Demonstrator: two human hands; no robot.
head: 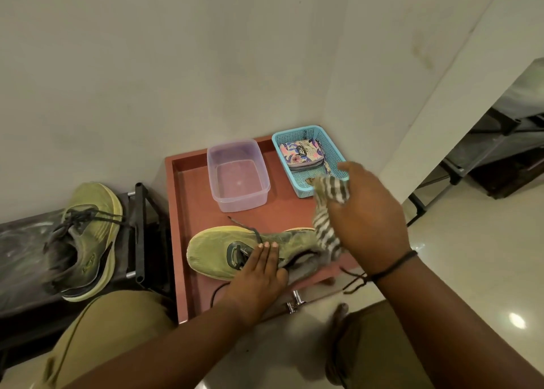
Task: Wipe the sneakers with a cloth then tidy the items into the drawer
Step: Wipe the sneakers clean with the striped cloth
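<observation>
My left hand (259, 271) lies flat on the sneaker (253, 250) in the open drawer (188, 241), fingers straight across the laces, pressing it down rather than gripping it. My right hand (371, 212) has its grip clenched on the striped cloth (326, 212), bunched up and hanging just above the heel end of that shoe — the cloth is blurred, so I judge I am mid-wipe or about to drop it in.

This sneaker lies on its side along the near part of the drawer, toe to the left, with one lace trailing over the front edge. The second sneaker (85, 241) sits well apart on the dark rack (26, 241) to the left, not in the drawer yet. Behind the shoe, toward the wall, stand a clear plastic tub (238, 176) and a blue basket (309, 159) holding a flowered pouch (300, 153).

As I read it, the tidying has begun: one shoe is in, one is still out. Whether either shoe is fully wiped I cannot tell from here. Left to do — bring the second sneaker over, stow the cloth, tuck the lace in, and push the drawer shut by its metal handle (294, 301).
</observation>
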